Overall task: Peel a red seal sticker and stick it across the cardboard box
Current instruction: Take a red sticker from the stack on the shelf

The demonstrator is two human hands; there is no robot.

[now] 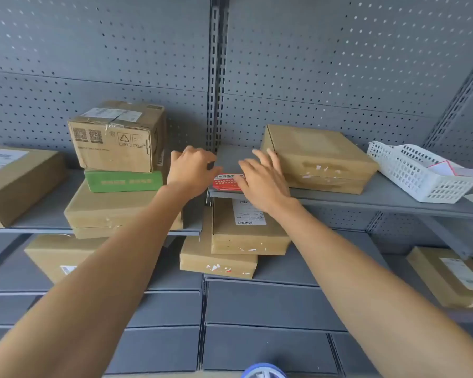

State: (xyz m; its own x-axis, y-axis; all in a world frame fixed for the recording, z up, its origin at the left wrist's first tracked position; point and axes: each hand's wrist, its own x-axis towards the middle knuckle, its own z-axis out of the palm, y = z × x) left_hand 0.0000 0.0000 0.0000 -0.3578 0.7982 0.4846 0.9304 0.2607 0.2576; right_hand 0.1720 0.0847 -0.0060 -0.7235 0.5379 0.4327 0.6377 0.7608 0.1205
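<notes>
Red sticker stack: a small pile of red seal stickers (225,182) with white print lies at the front edge of the grey right shelf (388,196), between the two hands.
Right hand: the right hand (262,181) lies flat over the right end of the stack, fingers spread and loose, gripping nothing that shows.
Left hand: the left hand (190,170) sits just left of the stack, fingers curled down at the shelf's left corner (whether they pinch a sticker edge cannot be told).
Nearest box: a flat cardboard box (318,158) rests on the same shelf just right of the right hand, its front face marked with torn sticker scraps.
Farther right: a white plastic basket (418,174) holding papers stands tilted on the shelf, apart from the box.
Left shelf: a taped carton (115,137) with printed codes sits on a green box (123,181), which lies on a wide flat brown box (107,211).
Below: two more flat boxes (246,233) are stacked under the right shelf, the upper one bearing a barcode label.
Behind: grey perforated panels (339,64) back the shelving.
</notes>
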